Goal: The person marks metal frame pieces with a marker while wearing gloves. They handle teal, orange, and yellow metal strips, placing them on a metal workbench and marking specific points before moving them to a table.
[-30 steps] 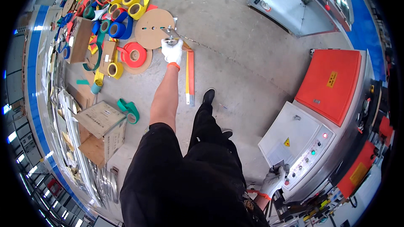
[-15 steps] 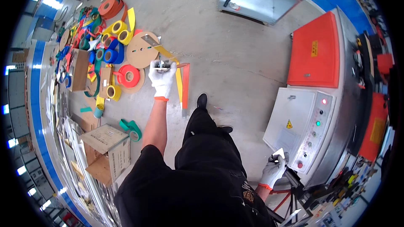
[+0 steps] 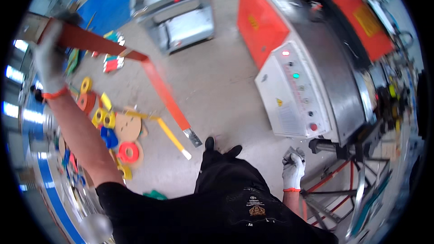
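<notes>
Left hand (image 3: 49, 61), gloved, raised high and clenched round upper end of a long bent bar with red sleeve (image 3: 135, 58); bar angles down, bare metal tip (image 3: 194, 138) hanging close over the floor (image 3: 217, 95). Image blurred near the grip. Right hand (image 3: 293, 169), gloved, low at the side, fist closed on a small crumpled grey piece (image 3: 296, 152); kind unclear. Judgement: bar stiff, fairly heavy, long lever, sleeve gives friction; best held on the sleeve near the bend. Coloured tape rolls (image 3: 126, 151) and a yellow strip (image 3: 169, 135) lie on the floor below.
</notes>
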`<action>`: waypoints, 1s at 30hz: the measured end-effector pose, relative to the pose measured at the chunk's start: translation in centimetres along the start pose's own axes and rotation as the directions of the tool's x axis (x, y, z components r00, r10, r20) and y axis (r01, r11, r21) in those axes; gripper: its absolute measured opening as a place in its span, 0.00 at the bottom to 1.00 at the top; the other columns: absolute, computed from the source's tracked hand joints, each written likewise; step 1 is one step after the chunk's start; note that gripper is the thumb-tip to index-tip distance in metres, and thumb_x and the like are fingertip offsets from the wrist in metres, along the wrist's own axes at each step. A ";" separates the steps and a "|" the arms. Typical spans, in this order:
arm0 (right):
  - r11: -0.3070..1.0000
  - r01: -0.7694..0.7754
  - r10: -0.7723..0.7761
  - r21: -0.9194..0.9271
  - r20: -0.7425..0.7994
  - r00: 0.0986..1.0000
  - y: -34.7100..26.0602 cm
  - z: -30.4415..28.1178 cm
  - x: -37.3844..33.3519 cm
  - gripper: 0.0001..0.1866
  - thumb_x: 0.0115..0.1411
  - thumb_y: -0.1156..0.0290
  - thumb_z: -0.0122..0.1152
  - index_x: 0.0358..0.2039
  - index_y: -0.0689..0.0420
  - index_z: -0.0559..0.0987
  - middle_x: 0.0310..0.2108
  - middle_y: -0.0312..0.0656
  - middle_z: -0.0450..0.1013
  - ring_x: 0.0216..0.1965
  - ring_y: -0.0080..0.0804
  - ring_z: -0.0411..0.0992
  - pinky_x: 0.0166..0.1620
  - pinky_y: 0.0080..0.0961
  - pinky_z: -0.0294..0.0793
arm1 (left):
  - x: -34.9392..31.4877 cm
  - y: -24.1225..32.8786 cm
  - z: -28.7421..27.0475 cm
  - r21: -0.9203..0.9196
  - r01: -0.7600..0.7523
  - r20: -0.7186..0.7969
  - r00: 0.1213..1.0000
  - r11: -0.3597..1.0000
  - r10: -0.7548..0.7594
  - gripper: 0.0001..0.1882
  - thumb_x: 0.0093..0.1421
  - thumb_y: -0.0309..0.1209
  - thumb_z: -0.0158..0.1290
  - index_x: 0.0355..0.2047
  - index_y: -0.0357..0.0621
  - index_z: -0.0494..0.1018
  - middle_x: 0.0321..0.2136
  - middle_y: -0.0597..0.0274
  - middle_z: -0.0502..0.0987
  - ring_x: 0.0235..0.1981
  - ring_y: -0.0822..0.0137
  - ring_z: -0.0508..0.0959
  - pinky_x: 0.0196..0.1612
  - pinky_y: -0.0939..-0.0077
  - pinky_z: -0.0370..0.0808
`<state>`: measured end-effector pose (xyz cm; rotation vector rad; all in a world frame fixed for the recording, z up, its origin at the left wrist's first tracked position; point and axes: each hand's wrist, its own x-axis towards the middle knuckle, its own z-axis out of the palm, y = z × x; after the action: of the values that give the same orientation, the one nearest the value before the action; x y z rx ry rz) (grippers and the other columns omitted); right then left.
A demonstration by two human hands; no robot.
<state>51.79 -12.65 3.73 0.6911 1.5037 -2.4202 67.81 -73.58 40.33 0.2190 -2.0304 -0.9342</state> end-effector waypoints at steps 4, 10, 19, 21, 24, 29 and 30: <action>0.999 0.043 -0.043 0.004 0.010 0.999 -3.2 -1.5 0.5 0.23 0.53 0.81 0.55 0.51 0.59 0.70 0.38 0.44 0.74 0.30 0.34 0.74 0.30 0.31 0.75 | 1.9 -0.1 13.2 -0.104 -0.031 0.054 0.998 0.994 0.037 0.11 0.64 0.29 0.57 0.44 0.34 0.77 0.35 0.53 0.81 0.37 0.62 0.82 0.45 0.67 0.79; 0.974 0.226 -0.229 -0.037 -0.156 0.961 -6.5 -7.8 0.6 0.23 0.55 0.81 0.54 0.53 0.58 0.69 0.41 0.44 0.73 0.32 0.34 0.76 0.29 0.29 0.78 | 10.9 5.9 22.6 0.121 -0.162 -0.169 0.969 0.979 0.182 0.17 0.66 0.34 0.59 0.49 0.33 0.77 0.37 0.54 0.82 0.38 0.66 0.82 0.42 0.72 0.78; 0.844 0.395 -0.491 -0.362 -0.226 0.841 -6.0 -7.4 6.4 0.22 0.60 0.79 0.59 0.55 0.59 0.68 0.47 0.44 0.71 0.32 0.27 0.75 0.28 0.22 0.78 | 25.1 11.3 34.3 -0.343 -0.257 -0.273 0.948 0.904 0.165 0.14 0.62 0.36 0.62 0.43 0.41 0.80 0.35 0.56 0.84 0.37 0.66 0.84 0.42 0.72 0.79; 0.791 0.413 -0.535 -0.451 -0.185 0.824 -6.4 -5.3 10.6 0.24 0.60 0.78 0.61 0.56 0.58 0.67 0.50 0.43 0.70 0.35 0.26 0.75 0.27 0.21 0.79 | 27.5 10.6 39.4 -0.478 -0.269 -0.227 0.957 0.836 0.178 0.12 0.62 0.34 0.62 0.42 0.40 0.79 0.35 0.56 0.84 0.36 0.65 0.84 0.42 0.71 0.79; 0.570 0.481 -0.745 -0.666 -0.171 0.645 -9.4 -1.9 18.3 0.24 0.56 0.74 0.65 0.54 0.59 0.71 0.39 0.41 0.72 0.35 0.26 0.69 0.46 0.26 0.73 | 23.8 15.0 52.2 -0.566 -0.271 -0.322 0.942 0.778 0.093 0.09 0.62 0.30 0.62 0.39 0.38 0.79 0.36 0.54 0.83 0.33 0.64 0.84 0.40 0.68 0.80; 0.525 0.388 -0.778 -0.758 -0.243 0.579 -14.4 1.3 31.3 0.26 0.57 0.75 0.64 0.56 0.54 0.69 0.45 0.51 0.77 0.43 0.44 0.77 0.48 0.36 0.76 | 29.1 15.9 67.9 -0.755 -0.105 -0.135 0.991 0.648 0.004 0.14 0.57 0.29 0.67 0.40 0.35 0.78 0.34 0.55 0.82 0.29 0.63 0.83 0.29 0.68 0.80; 0.459 0.304 -0.795 -0.835 -0.234 0.560 -14.5 0.3 33.1 0.26 0.58 0.74 0.64 0.57 0.54 0.69 0.47 0.51 0.77 0.46 0.48 0.77 0.49 0.39 0.76 | 28.9 17.3 71.5 -0.767 -0.027 -0.080 0.995 0.642 -0.054 0.14 0.57 0.29 0.67 0.40 0.36 0.78 0.34 0.56 0.82 0.28 0.63 0.82 0.29 0.68 0.80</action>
<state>17.05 -4.02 -1.02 0.8772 3.2127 -1.5941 -1.89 -36.65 46.18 -0.1958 -1.3686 -1.6782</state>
